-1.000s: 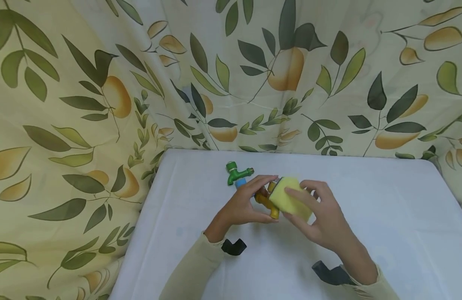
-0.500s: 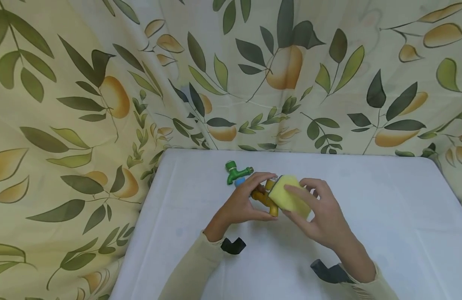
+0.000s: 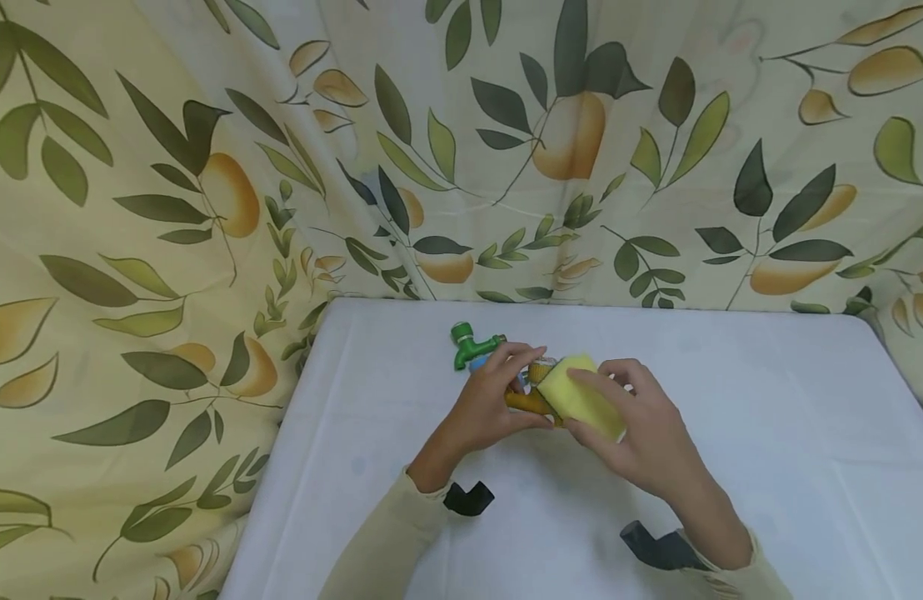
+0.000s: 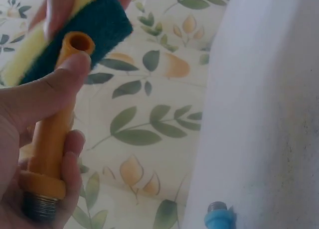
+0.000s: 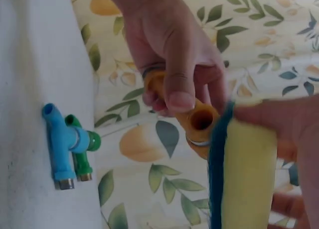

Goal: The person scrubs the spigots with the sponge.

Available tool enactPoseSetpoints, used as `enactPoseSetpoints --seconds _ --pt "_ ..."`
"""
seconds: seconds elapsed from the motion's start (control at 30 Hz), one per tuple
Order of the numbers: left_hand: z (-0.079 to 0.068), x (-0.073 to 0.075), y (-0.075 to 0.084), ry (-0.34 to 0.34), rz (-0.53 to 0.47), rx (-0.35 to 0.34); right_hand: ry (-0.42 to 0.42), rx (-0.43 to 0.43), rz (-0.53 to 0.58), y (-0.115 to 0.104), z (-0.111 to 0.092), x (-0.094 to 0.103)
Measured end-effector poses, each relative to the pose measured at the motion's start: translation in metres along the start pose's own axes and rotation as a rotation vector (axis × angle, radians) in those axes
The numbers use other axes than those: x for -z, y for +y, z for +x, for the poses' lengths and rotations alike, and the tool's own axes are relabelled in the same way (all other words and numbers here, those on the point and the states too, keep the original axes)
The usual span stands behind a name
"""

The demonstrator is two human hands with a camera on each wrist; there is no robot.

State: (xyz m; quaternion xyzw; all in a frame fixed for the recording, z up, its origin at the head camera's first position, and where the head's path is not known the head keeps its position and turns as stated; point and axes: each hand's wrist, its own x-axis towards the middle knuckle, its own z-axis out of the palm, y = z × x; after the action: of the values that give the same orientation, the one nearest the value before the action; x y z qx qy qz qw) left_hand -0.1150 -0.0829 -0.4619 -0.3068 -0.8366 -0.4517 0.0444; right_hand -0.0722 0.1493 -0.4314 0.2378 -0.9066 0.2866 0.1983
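My left hand (image 3: 482,407) grips an orange-yellow plastic tap (image 4: 52,144) by its body, its thumb near the open spout end in the left wrist view. A metal threaded end sticks out below the fingers there. Between the thumb and fingers of my right hand (image 3: 647,429) is a yellow sponge (image 3: 579,398) with a dark green scouring side (image 4: 107,30). That scouring side lies against the tap near its spout in the right wrist view. Part of the tap is hidden by the sponge and the left fingers.
A green tap (image 3: 469,346) lies on the white-covered table (image 3: 769,433) beyond my left hand. Beside it is a blue tap (image 5: 61,144), mostly hidden by that hand in the head view. A leaf-patterned curtain (image 3: 641,183) hangs along the table's back and left side.
The orange-yellow tap has turned in my left hand; its spout now shows less below the sponge and its ridged top shows more. The right hand has kept almost the same place with the sponge.
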Motion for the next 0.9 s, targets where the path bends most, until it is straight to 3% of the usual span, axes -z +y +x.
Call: enactPoseSetpoints --seconds 0.2,0.53,0.67,0.8,0.9 --pt "0.004 -0.001 0.004 0.019 0.052 0.036 0.009 -0.021 -0.042 -0.004 0.001 -0.005" --pt "0.002 0.002 0.002 -0.052 -0.141 0.07 0.07 -0.057 -0.049 -0.009 -0.002 -0.013" --pt "-0.001 0.005 -0.005 -0.143 -0.344 0.028 0.087 -0.066 -0.038 -0.007 -0.002 -0.012" --pt "-0.004 0.013 -0.016 -0.301 -0.664 -0.021 0.116 -0.044 -0.049 -0.005 0.001 -0.009" --pt "-0.005 0.02 -0.022 -0.42 -0.858 -0.047 0.116 -0.076 -0.029 -0.004 0.002 -0.006"
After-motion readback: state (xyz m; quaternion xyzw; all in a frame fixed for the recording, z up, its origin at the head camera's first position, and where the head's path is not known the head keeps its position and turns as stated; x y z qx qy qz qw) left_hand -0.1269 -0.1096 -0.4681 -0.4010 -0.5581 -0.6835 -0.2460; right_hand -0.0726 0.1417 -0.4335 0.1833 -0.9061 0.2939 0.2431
